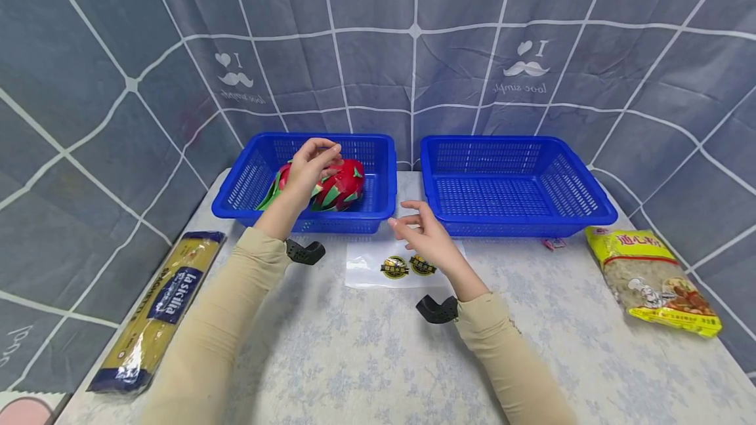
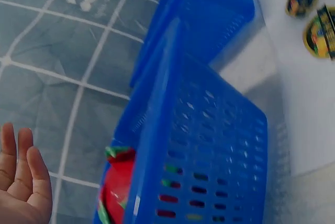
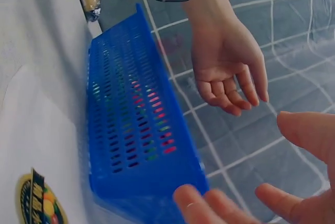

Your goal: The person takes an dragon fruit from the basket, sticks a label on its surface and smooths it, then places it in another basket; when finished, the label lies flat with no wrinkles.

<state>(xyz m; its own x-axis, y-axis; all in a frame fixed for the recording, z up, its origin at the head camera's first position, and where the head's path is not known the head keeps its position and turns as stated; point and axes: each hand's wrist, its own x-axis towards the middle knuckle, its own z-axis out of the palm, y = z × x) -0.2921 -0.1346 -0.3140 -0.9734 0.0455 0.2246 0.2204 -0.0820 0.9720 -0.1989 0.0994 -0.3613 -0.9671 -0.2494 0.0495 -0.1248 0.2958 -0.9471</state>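
Red dragon fruit (image 1: 348, 182) with green-tipped scales lie in the left blue basket (image 1: 378, 218); my left hand and forearm partly hide them. Above that basket my left hand (image 1: 310, 166) hovers with loosely bent fingers, and nothing is in it. My right hand (image 1: 426, 235) hangs near the gap between the two baskets, its fingers spread and relaxed and holding nothing. Below it a clear plastic sheet (image 1: 363, 274) lies on the table, bearing two black and gold round labels (image 1: 394, 267). In the right wrist view, red and green show through the slots of the basket wall (image 3: 128, 124).
A second blue basket (image 1: 520, 225) stands at the right. A spaghetti pack (image 1: 159, 313) lies along the left table edge. At the far right is a yellow-ended bag of macaroni (image 1: 652, 281), with a small pink wrapped item (image 1: 554, 243) nearby. A tiled-pattern curtain (image 1: 378, 71) hangs behind.
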